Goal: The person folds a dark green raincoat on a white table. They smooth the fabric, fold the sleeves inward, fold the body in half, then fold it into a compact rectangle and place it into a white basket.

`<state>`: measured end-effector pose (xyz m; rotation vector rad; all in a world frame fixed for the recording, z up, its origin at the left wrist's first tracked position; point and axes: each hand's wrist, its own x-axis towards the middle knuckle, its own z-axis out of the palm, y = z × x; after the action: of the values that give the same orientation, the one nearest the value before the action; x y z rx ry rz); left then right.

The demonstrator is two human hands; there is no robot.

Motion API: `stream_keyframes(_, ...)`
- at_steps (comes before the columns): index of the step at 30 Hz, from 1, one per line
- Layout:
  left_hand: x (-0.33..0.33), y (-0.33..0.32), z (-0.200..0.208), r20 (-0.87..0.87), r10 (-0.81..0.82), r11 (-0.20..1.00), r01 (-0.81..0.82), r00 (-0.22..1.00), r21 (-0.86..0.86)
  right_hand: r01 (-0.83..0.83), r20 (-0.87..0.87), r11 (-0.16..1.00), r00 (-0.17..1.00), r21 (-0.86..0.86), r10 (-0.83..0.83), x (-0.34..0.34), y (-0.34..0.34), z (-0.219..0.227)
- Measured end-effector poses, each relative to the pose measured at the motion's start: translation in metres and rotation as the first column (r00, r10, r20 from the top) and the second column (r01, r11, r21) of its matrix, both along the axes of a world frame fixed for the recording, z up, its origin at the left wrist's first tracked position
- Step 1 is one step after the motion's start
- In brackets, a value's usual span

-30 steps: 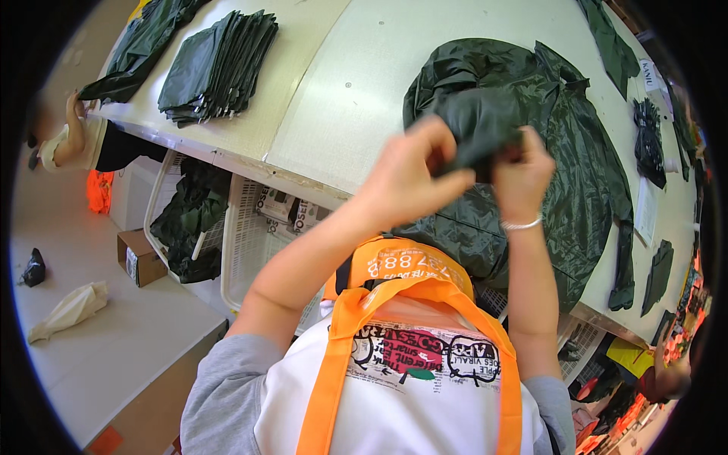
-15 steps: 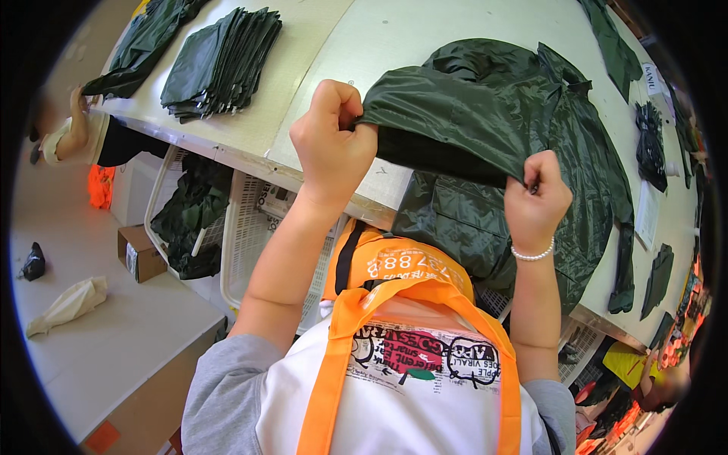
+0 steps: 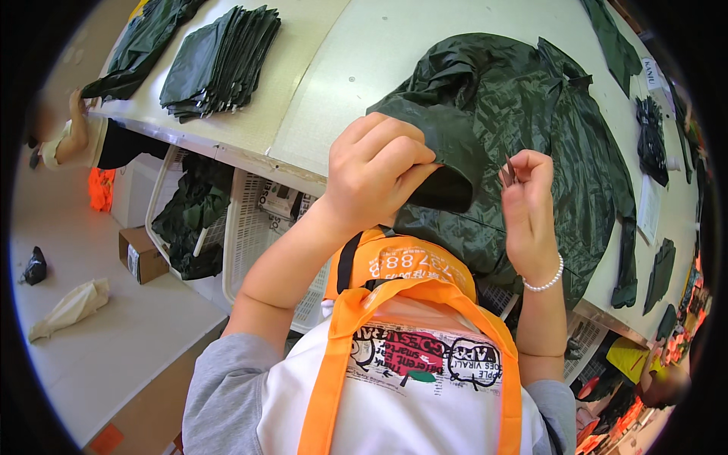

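Observation:
A shiny dark green rain jacket lies spread over the table, its lower part draped at the near edge. My left hand is closed on the rim of the sleeve opening, pinching it between thumb and fingers. To the right, my right hand is raised above the jacket, apart from the sleeve. It is closed round what look like small thread snips, whose dark pointed tips stick out beyond the fingers. Most of the tool is hidden in the palm.
A stack of folded dark green garments lies at the table's far left. Below the edge stand white plastic baskets, one with green cloth. A co-worker handles green fabric at left; another person is at lower right. A cardboard box stands left.
My right hand has let go of the sleeve opening, and pointed tips now show at its fingers. My left hand has moved right and nearer, still gripping the rim, which hangs narrower.

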<state>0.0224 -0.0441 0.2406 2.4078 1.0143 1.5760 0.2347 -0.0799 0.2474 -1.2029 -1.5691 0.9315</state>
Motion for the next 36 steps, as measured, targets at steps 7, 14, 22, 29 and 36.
stream_keyframes(7,0.002,-0.006,-0.004,-0.032,-0.035,0.998,0.036,0.999,0.055,-0.178,-0.012,0.955,0.983,-0.237,0.181,-0.014,-0.001,0.014)
stream_keyframes(14,0.0,-0.01,-0.005,-0.043,-0.049,0.993,0.054,0.998,0.104,-0.226,-0.088,0.934,0.974,-0.276,0.209,-0.02,-0.001,0.014)
stream_keyframes(22,-0.01,-0.014,-0.01,-0.098,-0.071,0.987,0.084,0.993,0.137,-0.129,-0.25,0.944,0.967,-0.303,0.052,-0.025,0.0,0.012)
stream_keyframes(29,-0.015,-0.014,-0.015,-0.19,-0.072,0.97,0.113,0.979,0.214,-0.188,-0.143,0.939,0.978,-0.287,0.152,-0.03,0.001,-0.002)
stream_keyframes(36,-0.017,-0.015,-0.02,-0.19,-0.126,0.97,0.161,0.974,0.184,0.082,0.001,0.989,0.997,-0.125,-0.082,-0.038,0.0,-0.008)
